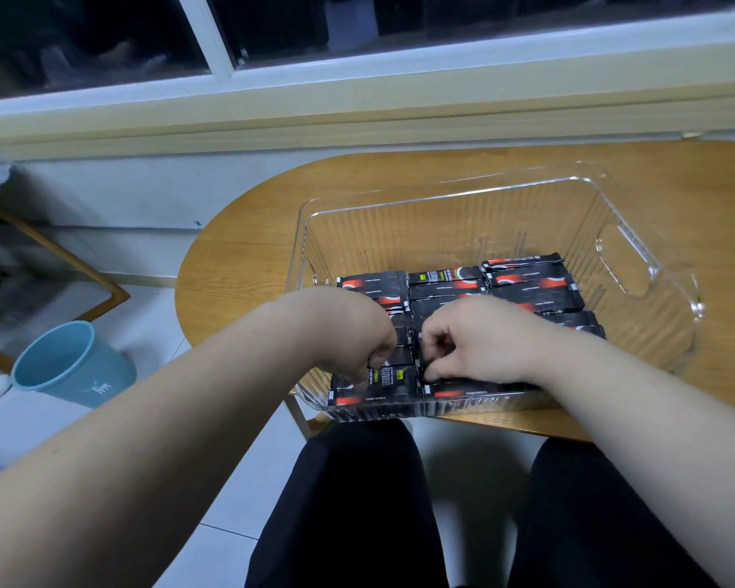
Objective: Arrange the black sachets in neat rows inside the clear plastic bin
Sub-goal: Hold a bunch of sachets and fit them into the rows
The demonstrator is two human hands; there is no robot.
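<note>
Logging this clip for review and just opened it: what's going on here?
A seated person works bare-handed at a clear plastic bin on a rounded wooden table. The left grip and right grip are both down inside it, fingers curled onto black sachets near the front wall. Sachets lie in three side-by-side rows on the bin floor, stopping short of the far wall. A blue plastic bucket stands on the floor to the left.
</note>
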